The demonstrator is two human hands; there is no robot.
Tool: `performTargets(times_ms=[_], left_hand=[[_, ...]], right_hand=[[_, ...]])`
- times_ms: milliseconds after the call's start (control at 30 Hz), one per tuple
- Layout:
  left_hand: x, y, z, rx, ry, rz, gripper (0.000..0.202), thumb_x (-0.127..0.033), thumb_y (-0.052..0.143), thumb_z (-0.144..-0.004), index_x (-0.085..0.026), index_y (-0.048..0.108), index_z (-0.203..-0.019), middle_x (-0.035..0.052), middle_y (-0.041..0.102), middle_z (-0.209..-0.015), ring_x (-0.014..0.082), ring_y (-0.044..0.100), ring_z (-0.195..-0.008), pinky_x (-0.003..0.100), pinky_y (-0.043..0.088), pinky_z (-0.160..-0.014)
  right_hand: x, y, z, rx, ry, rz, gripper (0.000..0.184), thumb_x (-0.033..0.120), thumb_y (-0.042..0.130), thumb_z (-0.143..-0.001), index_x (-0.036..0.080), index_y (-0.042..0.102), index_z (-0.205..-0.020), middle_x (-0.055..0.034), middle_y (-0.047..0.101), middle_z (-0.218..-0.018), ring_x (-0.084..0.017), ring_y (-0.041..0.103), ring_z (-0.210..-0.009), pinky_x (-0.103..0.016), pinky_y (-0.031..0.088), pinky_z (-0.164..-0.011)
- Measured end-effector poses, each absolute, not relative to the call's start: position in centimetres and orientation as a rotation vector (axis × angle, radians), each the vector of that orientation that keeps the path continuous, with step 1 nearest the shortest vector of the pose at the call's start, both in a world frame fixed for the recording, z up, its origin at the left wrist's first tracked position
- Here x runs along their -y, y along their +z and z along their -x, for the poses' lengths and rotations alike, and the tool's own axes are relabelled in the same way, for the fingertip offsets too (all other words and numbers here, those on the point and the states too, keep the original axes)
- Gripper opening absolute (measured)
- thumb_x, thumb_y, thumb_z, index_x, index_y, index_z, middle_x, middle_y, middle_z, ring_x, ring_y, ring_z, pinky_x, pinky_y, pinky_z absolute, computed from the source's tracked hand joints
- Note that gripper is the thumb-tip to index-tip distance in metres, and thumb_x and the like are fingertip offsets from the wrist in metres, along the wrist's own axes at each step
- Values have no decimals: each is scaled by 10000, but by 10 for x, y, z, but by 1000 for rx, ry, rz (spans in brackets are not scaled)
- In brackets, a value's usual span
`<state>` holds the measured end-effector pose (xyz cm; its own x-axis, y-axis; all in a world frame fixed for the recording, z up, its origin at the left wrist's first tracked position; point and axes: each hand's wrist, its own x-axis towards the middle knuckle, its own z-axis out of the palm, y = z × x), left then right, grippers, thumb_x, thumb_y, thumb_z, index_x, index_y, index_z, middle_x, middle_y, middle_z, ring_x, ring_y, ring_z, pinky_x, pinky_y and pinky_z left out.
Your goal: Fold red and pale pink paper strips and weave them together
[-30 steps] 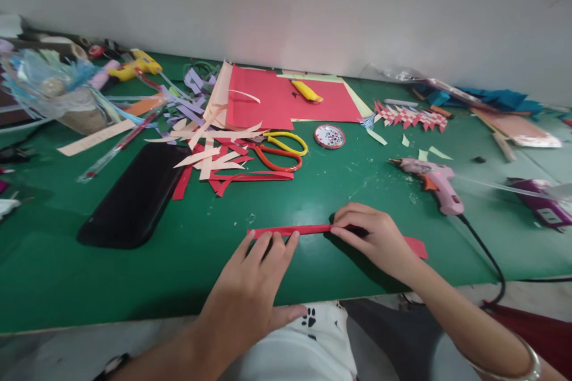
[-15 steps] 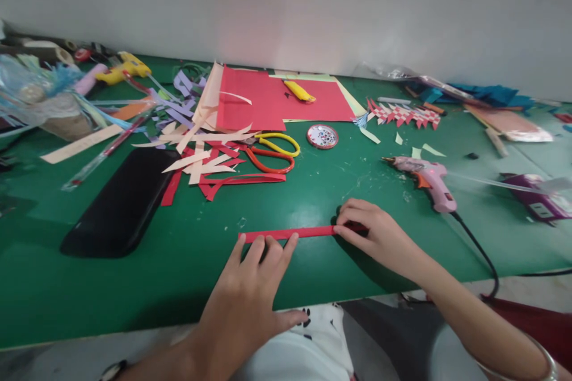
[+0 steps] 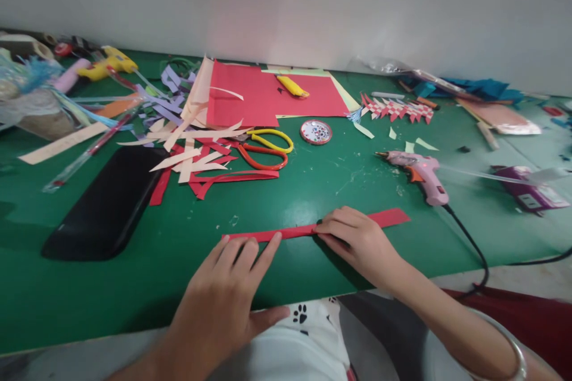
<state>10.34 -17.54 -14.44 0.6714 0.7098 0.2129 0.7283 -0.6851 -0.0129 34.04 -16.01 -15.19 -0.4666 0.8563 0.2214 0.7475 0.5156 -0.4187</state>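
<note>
A long red paper strip (image 3: 295, 231) lies flat on the green table (image 3: 134, 274) near its front edge. My left hand (image 3: 227, 292) lies flat with its fingers stretched out, the fingertips pressing the strip's left end. My right hand (image 3: 355, 241) rests on the strip's middle with the fingers bent and pressed down on it. The strip's wider right end (image 3: 388, 217) sticks out beyond my right hand.
A pink glue gun (image 3: 420, 171) with a black cord lies right of the strip. Scissors (image 3: 263, 149), cut paper strips (image 3: 196, 158), red sheets (image 3: 268, 98), a yellow knife (image 3: 291, 86), a round tin (image 3: 316, 131) and a black tray (image 3: 105, 205) lie behind.
The view has drifted right, so everything sits further left. My right hand has slid left along the strip, and the strip's right end now shows, angled upward.
</note>
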Motion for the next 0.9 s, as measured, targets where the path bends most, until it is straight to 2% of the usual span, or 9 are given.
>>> performTargets(times_ms=[67,133,267,333,433,567,900], left_hand=[[170,-142,-97,1171,-315,2785,680,-632,376,-776,-127,523,-1206,89,561,-819,226,483,-744,369,392,-691],[163,-139,-94,1131,-340,2776,541,-525,382,-831,-130,550,-1161,80,561,-801,208,486,-713,330,379,-619],[152,-138,-101,1120,-417,2738,232,-249,419,-867,-162,634,-877,64,573,-824,166,491,-677,289,355,-589],[149,-138,-105,1103,-490,2670,219,-208,437,-862,-173,622,-750,62,589,-888,166,504,-725,293,360,-641],[145,-139,-103,1071,-525,2599,238,-198,440,-869,-191,603,-696,29,612,-863,163,512,-759,305,340,-686],[137,-139,-92,1073,-363,2807,316,-187,356,-902,-185,596,-696,3,573,-667,132,483,-617,286,300,-580],[137,-147,-85,1198,-418,2835,363,-244,329,-916,-177,515,-613,-16,505,-551,119,434,-516,274,256,-541]], right_hand=[[160,-152,-332,2347,382,1295,219,220,425,-888,189,638,-850,-44,618,-796,-139,531,-728,-263,427,-660],[159,-152,-322,2345,383,1274,227,233,427,-889,188,642,-834,-42,615,-783,-135,531,-723,-253,429,-650],[156,-152,-301,2366,346,1261,245,233,426,-890,176,647,-799,-41,606,-741,-133,520,-701,-241,425,-630],[155,-153,-295,2368,332,1266,253,236,424,-891,176,645,-783,-39,606,-733,-133,516,-697,-241,421,-630],[156,-155,-294,2352,354,1251,243,259,434,-888,178,635,-779,-38,611,-754,-133,518,-706,-248,415,-644],[157,-157,-296,2327,401,1256,238,266,429,-891,180,614,-769,-36,611,-766,-131,523,-727,-251,400,-658],[145,-148,-296,2387,474,1340,188,277,515,-844,171,572,-699,-12,570,-674,-123,477,-649,-232,355,-601]])
